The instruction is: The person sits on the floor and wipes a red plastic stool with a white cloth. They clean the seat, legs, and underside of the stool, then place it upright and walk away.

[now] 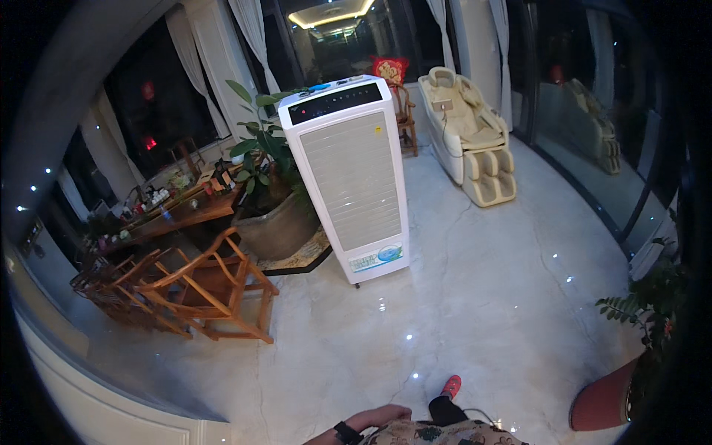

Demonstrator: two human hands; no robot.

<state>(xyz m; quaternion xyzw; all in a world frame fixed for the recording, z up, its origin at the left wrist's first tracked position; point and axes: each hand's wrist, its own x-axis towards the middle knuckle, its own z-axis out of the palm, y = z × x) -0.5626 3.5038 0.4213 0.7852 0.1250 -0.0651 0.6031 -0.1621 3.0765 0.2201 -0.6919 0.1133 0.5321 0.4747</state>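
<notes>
My left hand (389, 414) is at the bottom edge, close against my patterned clothing (437, 432), with a black band (346, 433) on the wrist. Its fingers are curled out of sight, so I cannot make out whether it holds anything. My right hand is out of view. Ahead stands a tall white air cooler (352, 178) with a grey slatted front, a black control panel (335, 103) and a small blue item (319, 87) on top. It is well apart from my hand. A red shoe (451, 386) shows below me, with a thin dark cord (480, 414) beside it.
Wooden armchairs (215, 285) and a long wooden table (185, 217) with tea things stand left. Behind the cooler is a large potted plant (274, 226). A cream massage chair (471, 133) sits back right, its cord trailing on the shiny floor. A red planter (602, 398) stands near right.
</notes>
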